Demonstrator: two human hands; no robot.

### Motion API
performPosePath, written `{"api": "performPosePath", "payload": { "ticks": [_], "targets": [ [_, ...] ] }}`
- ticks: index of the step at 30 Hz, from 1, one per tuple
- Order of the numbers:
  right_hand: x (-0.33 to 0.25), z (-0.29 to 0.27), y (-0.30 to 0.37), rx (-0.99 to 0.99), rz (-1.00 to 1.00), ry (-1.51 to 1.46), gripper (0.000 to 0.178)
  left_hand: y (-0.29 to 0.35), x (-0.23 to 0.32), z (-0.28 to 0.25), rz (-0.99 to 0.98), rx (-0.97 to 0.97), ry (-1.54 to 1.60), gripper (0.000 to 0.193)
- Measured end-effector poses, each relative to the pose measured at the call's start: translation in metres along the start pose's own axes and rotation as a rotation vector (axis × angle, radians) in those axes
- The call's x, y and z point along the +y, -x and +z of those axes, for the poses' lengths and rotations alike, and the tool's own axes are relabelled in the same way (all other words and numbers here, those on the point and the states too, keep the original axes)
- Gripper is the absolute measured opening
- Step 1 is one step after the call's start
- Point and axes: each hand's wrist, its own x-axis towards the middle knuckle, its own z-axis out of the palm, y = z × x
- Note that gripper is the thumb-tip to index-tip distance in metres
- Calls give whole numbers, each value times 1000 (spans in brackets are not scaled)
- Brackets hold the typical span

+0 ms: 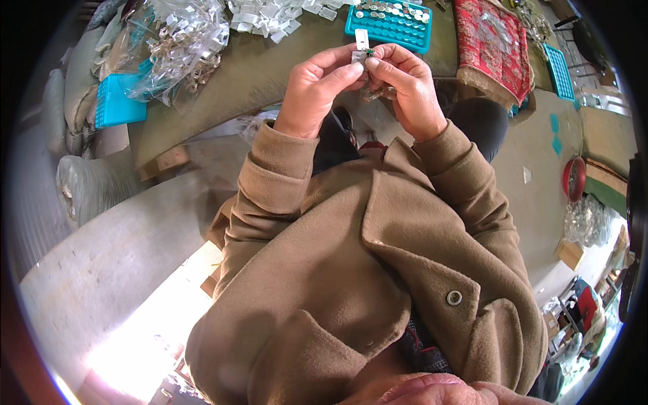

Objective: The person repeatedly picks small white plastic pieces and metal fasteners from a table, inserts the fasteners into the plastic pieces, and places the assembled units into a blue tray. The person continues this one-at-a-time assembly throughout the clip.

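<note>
Above the table's near edge, both my hands meet with their fingers closed in a pinch. My left hand (316, 86) holds a small white card (362, 38) upright between thumb and fingertips. Close against it, my right hand (410, 86) pinches a tiny green item (369, 52), too small to name. Something brownish and shiny hangs below the right fingers, partly hidden. Just beyond the hands lies a teal tray (418, 42) with rows of small pockets, several holding round shiny pieces.
A loose pile of white cards (277, 20) covers the far table (243, 77). Left of it are clear plastic bags (179, 50) of metallic pieces and a blue tray (118, 101). A red patterned cloth (496, 47) drapes over the table at right. Wrapped rolls (101, 185) stand at left.
</note>
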Motion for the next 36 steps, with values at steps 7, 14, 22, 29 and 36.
{"api": "performPosePath", "payload": {
  "ticks": [7, 14, 22, 29, 36],
  "targets": [
    [-2, 0, 6, 12, 7, -30, 7, -6, -14, -5, -46, 62, 117, 27],
    [-2, -2, 7, -1, 30, -44, 6, -4, -16, 1, 33, 30, 171, 26],
    [-2, -1, 5, -6, -34, 172, 7, -4, -21, 6, 210, 85, 8, 27],
    [-6, -5, -2, 58, -47, 286, 5, -6, -26, 12, 307, 119, -208, 27],
    [-7, -3, 4, 36, -35, 500, 15, -4, -15, 12, 12, 201, -176, 25]
  ]
}}
